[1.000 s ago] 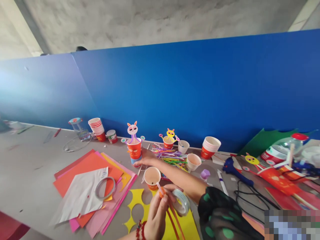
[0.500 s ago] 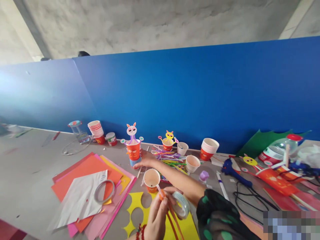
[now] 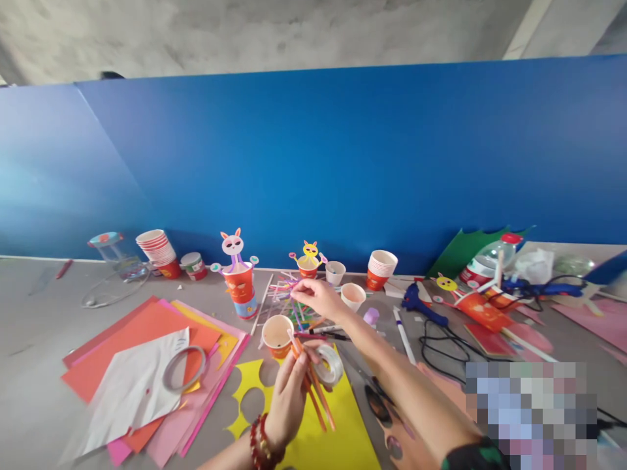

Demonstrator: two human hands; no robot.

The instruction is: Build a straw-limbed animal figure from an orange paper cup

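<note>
My left hand (image 3: 290,390), with a red beaded bracelet at the wrist, is closed around orange straws (image 3: 318,398). A roll of clear tape (image 3: 329,365) is beside its fingers, seemingly held too. My right hand (image 3: 318,297) reaches over a pile of colourful thin straws (image 3: 306,318), its thumb and fingers pinched together at the pile's left side. What they pinch, if anything, is too small to make out. Left of it stands a red-and-blue paper cup figure (image 3: 239,287) with a pink cat-like head. An open paper cup (image 3: 277,334) is just beyond my left hand.
Yellow cut-out paper (image 3: 337,418) lies under my left hand, scissors (image 3: 377,401) to its right. Coloured sheets (image 3: 132,339) bear a tape ring (image 3: 184,369). A blue glue gun (image 3: 422,304) with a black cable sits right. Cup stacks (image 3: 382,269) line the blue partition (image 3: 294,163).
My right hand has left the cup figure and moved right to the straw pile. My left hand keeps the orange straws. The view has shifted rightward.
</note>
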